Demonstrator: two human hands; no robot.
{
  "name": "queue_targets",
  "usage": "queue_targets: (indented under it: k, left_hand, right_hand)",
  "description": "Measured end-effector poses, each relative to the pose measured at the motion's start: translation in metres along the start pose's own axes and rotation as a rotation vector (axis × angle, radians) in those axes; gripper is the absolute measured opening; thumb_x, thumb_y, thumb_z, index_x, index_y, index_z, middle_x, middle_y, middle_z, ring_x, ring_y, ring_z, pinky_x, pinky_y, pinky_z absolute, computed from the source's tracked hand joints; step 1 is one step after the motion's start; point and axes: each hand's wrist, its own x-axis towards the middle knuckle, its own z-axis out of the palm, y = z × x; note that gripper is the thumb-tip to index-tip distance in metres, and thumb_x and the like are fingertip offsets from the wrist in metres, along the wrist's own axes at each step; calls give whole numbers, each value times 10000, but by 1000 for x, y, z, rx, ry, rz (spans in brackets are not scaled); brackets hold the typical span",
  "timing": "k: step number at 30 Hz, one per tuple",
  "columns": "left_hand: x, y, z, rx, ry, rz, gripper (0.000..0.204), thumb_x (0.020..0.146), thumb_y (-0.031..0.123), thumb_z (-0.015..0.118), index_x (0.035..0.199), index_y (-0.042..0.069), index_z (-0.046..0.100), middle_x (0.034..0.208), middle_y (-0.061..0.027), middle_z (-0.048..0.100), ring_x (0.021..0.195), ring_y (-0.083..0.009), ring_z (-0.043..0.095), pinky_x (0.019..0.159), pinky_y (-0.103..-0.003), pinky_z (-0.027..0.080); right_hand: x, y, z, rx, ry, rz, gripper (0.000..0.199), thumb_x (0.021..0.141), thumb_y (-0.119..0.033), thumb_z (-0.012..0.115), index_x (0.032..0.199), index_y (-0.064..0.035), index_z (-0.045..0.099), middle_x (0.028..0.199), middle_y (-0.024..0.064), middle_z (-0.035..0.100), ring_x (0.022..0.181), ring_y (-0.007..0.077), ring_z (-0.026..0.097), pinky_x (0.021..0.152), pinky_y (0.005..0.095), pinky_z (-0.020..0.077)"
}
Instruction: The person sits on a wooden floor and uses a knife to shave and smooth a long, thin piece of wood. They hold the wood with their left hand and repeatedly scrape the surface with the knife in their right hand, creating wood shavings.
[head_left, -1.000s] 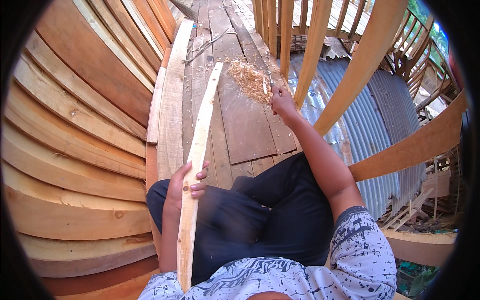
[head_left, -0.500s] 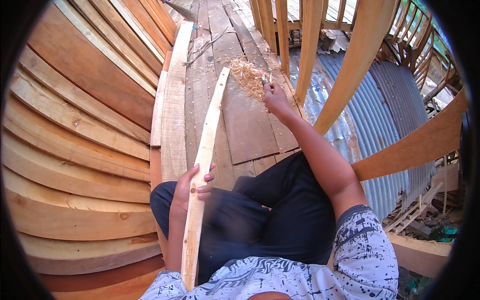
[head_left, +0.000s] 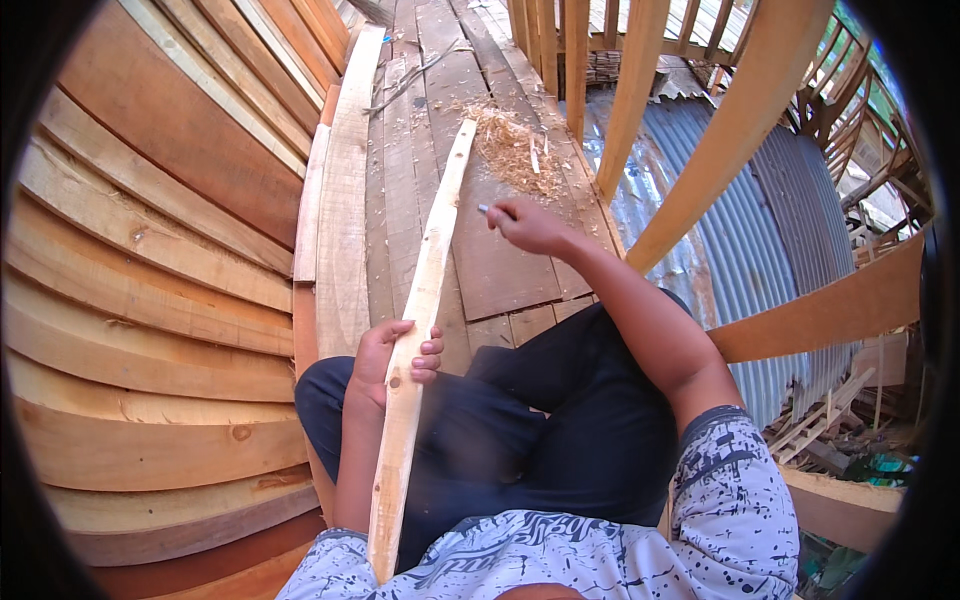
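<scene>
A long, narrow strip of pale wood [head_left: 430,260] with dark knots slants away from my body, its far end near the shavings. My left hand [head_left: 400,358] is wrapped round its lower part, thumb on one side and fingers on the other, above my left knee. To the right of the strip, my right hand [head_left: 527,226] is closed on a small tool with a grey, metal-looking tip [head_left: 484,208]. The rest of that tool is hidden in my fist, so I cannot tell its kind. The tip points at the strip and looks apart from it.
Curly wood shavings [head_left: 520,150] lie heaped on the plank floor [head_left: 500,270]. Curved timber planks [head_left: 150,300] line the left side. Upright wooden ribs [head_left: 625,100] stand on the right, with corrugated metal sheets [head_left: 700,190] beyond them. A thin stick [head_left: 412,78] lies farther ahead.
My right hand has come back toward me and left, from beside the shavings to nearer the strip. The strip's far end has shifted slightly right and away; my left hand keeps its grip.
</scene>
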Motion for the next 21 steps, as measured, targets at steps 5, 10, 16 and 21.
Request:
queue_targets:
  k: [5,10,16,21]
  left_hand:
    - [3,3,-17,-143,-181,-29,474,1027,450,413,1069,-17,486,807,-65,460,586,-150,434,513,-301,393]
    - [3,3,-25,-196,-191,-20,533,1046,489,324,1099,-22,468,808,-58,445,572,-141,407,513,-290,371]
    - [2,2,-32,-210,-212,-42,510,1058,481,307,1084,1,477,784,-45,455,559,-131,422,497,-281,378]
    - [0,3,-29,-218,-172,-83,488,1059,502,326,1036,41,484,735,-17,454,533,-115,436,472,-257,385]
  right_hand:
    - [-12,-24,49,-173,-61,-23,464,1040,-364,443,999,35,677,935,279,681,891,432,656,800,502,491]
    - [-21,-52,74,-311,36,118,576,1047,-361,355,828,53,691,830,321,659,825,509,641,788,579,489]
    - [-42,-60,99,-398,110,-121,507,995,-293,444,619,-10,632,622,266,595,601,476,602,611,563,481]
    - [-31,-40,106,-463,215,-305,447,946,-258,489,568,-53,611,547,224,564,474,429,565,494,531,458]
